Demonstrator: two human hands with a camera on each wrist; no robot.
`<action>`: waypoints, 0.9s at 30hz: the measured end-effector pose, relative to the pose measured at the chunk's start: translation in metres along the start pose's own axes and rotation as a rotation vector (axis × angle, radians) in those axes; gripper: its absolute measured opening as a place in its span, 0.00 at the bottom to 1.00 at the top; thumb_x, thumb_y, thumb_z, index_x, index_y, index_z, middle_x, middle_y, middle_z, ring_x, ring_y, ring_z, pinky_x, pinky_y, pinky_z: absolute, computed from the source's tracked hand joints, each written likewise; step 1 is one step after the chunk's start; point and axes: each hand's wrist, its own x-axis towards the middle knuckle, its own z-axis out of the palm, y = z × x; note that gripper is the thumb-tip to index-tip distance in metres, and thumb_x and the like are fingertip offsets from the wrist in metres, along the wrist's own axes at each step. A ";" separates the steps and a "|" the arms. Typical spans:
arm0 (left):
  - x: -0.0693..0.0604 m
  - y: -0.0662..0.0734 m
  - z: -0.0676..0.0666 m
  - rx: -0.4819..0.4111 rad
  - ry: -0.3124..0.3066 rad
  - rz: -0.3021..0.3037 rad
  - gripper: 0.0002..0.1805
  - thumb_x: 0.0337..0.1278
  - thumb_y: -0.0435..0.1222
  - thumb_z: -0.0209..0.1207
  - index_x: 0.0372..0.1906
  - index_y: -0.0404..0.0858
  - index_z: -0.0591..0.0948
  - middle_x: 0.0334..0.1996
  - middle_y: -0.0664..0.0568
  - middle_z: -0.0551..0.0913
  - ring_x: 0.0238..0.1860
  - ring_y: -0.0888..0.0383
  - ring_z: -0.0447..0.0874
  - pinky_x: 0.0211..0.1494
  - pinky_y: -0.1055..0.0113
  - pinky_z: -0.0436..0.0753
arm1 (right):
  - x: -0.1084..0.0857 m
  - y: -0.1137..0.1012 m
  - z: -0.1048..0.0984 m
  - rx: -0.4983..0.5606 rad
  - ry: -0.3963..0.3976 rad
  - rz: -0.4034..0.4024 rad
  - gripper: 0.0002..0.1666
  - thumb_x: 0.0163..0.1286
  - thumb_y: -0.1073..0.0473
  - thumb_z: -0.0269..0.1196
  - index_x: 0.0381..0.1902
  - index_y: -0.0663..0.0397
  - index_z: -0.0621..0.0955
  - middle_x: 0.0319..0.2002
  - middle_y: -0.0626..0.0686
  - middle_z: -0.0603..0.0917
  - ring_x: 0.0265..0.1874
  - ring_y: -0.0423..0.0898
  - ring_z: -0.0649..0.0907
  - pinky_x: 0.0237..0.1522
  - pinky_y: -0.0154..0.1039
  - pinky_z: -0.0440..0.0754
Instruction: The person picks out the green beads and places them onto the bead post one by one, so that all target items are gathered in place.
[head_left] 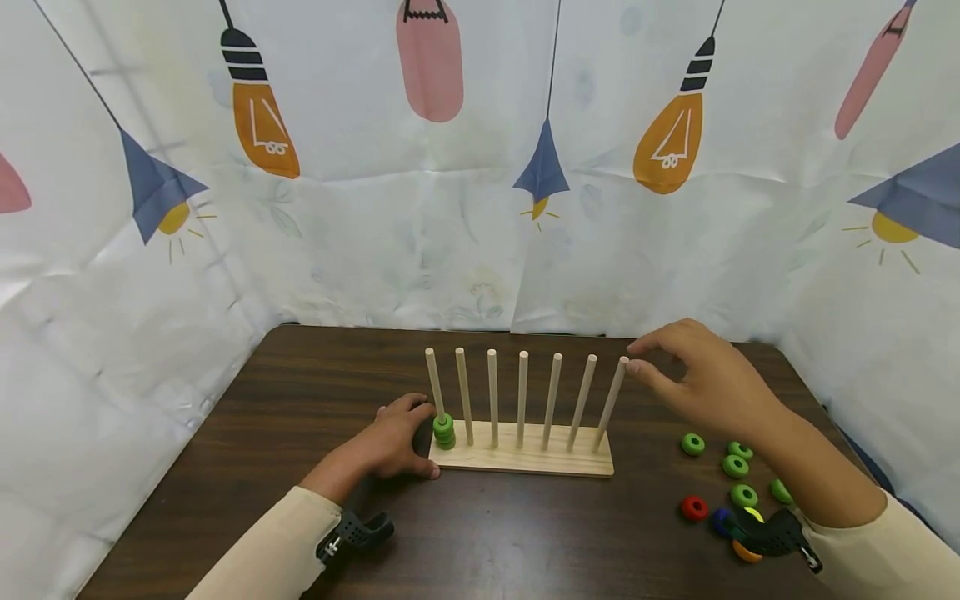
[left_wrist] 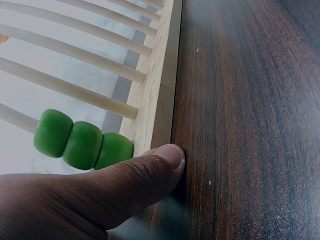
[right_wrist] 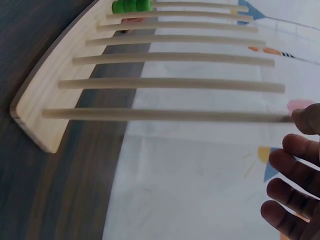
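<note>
Dark table (head_left: pixel 480 533), pegboard (head_left: pixel 517 457), red bead (head_left: pixel 694 508) in head view only

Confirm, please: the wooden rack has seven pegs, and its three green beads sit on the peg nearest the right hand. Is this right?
Not quite: the head view shows the three green beads on the peg nearest the left hand, not the right hand. Seven pegs is correct.
</note>
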 end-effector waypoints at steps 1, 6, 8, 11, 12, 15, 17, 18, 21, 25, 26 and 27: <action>0.000 0.000 0.000 0.000 0.001 -0.001 0.46 0.41 0.48 0.82 0.67 0.39 0.75 0.74 0.35 0.62 0.73 0.32 0.59 0.70 0.33 0.60 | -0.003 0.002 0.000 0.002 0.002 0.008 0.08 0.71 0.56 0.69 0.47 0.45 0.86 0.47 0.44 0.86 0.50 0.48 0.80 0.48 0.52 0.78; 0.000 -0.001 0.001 -0.003 0.000 -0.002 0.46 0.41 0.48 0.82 0.68 0.39 0.74 0.74 0.35 0.61 0.74 0.32 0.59 0.70 0.32 0.59 | -0.015 0.011 0.000 -0.014 -0.002 0.054 0.10 0.71 0.54 0.69 0.49 0.45 0.86 0.48 0.46 0.85 0.47 0.48 0.80 0.44 0.52 0.78; 0.000 -0.002 0.002 -0.002 0.000 0.001 0.47 0.41 0.48 0.82 0.68 0.39 0.74 0.74 0.35 0.61 0.74 0.32 0.58 0.71 0.32 0.59 | -0.021 0.015 0.000 -0.022 -0.017 0.082 0.11 0.72 0.53 0.69 0.50 0.45 0.86 0.48 0.47 0.85 0.46 0.48 0.80 0.43 0.52 0.77; 0.001 -0.003 0.002 -0.001 0.002 0.003 0.47 0.41 0.48 0.82 0.68 0.39 0.74 0.74 0.35 0.61 0.74 0.33 0.58 0.71 0.32 0.58 | -0.029 0.022 0.002 -0.035 -0.037 0.117 0.12 0.72 0.52 0.68 0.51 0.47 0.86 0.50 0.49 0.84 0.44 0.49 0.79 0.42 0.52 0.77; 0.001 -0.003 0.002 0.000 0.003 0.004 0.47 0.41 0.48 0.82 0.68 0.39 0.74 0.74 0.35 0.61 0.74 0.33 0.58 0.71 0.32 0.58 | -0.032 0.025 0.003 -0.038 -0.039 0.123 0.13 0.72 0.53 0.69 0.51 0.48 0.86 0.50 0.50 0.84 0.44 0.50 0.79 0.41 0.52 0.77; 0.000 -0.002 0.001 0.001 0.006 0.004 0.47 0.41 0.48 0.82 0.68 0.39 0.74 0.74 0.36 0.62 0.74 0.33 0.59 0.71 0.32 0.57 | -0.041 0.032 0.007 -0.047 -0.047 0.142 0.13 0.72 0.53 0.69 0.52 0.49 0.86 0.51 0.53 0.83 0.42 0.50 0.79 0.40 0.51 0.77; 0.000 -0.002 0.002 0.003 0.008 0.002 0.46 0.41 0.48 0.82 0.68 0.39 0.75 0.74 0.36 0.62 0.74 0.33 0.59 0.72 0.32 0.57 | -0.046 0.036 0.011 -0.056 -0.047 0.149 0.14 0.72 0.53 0.69 0.51 0.50 0.86 0.50 0.54 0.83 0.40 0.49 0.79 0.38 0.50 0.77; 0.000 -0.002 0.002 0.003 0.008 0.000 0.46 0.41 0.48 0.82 0.68 0.39 0.75 0.74 0.36 0.62 0.74 0.33 0.59 0.71 0.32 0.57 | -0.049 0.039 0.012 -0.058 -0.051 0.153 0.14 0.71 0.53 0.69 0.52 0.50 0.85 0.50 0.54 0.83 0.40 0.49 0.79 0.38 0.50 0.77; 0.000 -0.002 0.002 0.003 0.007 -0.005 0.46 0.41 0.48 0.82 0.68 0.40 0.75 0.74 0.36 0.62 0.74 0.33 0.59 0.71 0.32 0.58 | -0.056 0.045 0.017 -0.064 -0.065 0.174 0.15 0.72 0.52 0.69 0.52 0.52 0.85 0.51 0.55 0.83 0.39 0.49 0.78 0.38 0.50 0.76; 0.000 -0.001 0.002 -0.001 0.000 -0.008 0.46 0.41 0.48 0.82 0.68 0.40 0.75 0.75 0.36 0.61 0.74 0.33 0.58 0.72 0.32 0.57 | -0.064 0.055 0.025 -0.039 -0.100 0.213 0.18 0.72 0.51 0.69 0.53 0.55 0.85 0.53 0.58 0.83 0.46 0.56 0.80 0.42 0.56 0.78; 0.000 -0.001 0.002 0.000 0.000 -0.009 0.46 0.42 0.48 0.82 0.68 0.40 0.75 0.75 0.36 0.61 0.74 0.33 0.58 0.72 0.33 0.57 | -0.066 0.057 0.027 -0.034 -0.109 0.224 0.19 0.72 0.51 0.69 0.53 0.55 0.84 0.53 0.59 0.83 0.48 0.58 0.80 0.43 0.57 0.78; 0.000 -0.001 0.002 -0.001 0.000 -0.009 0.46 0.41 0.48 0.82 0.68 0.40 0.75 0.75 0.36 0.61 0.74 0.33 0.58 0.72 0.33 0.58 | -0.067 0.060 0.029 -0.028 -0.116 0.234 0.19 0.71 0.50 0.69 0.54 0.55 0.84 0.54 0.59 0.83 0.50 0.60 0.79 0.45 0.59 0.78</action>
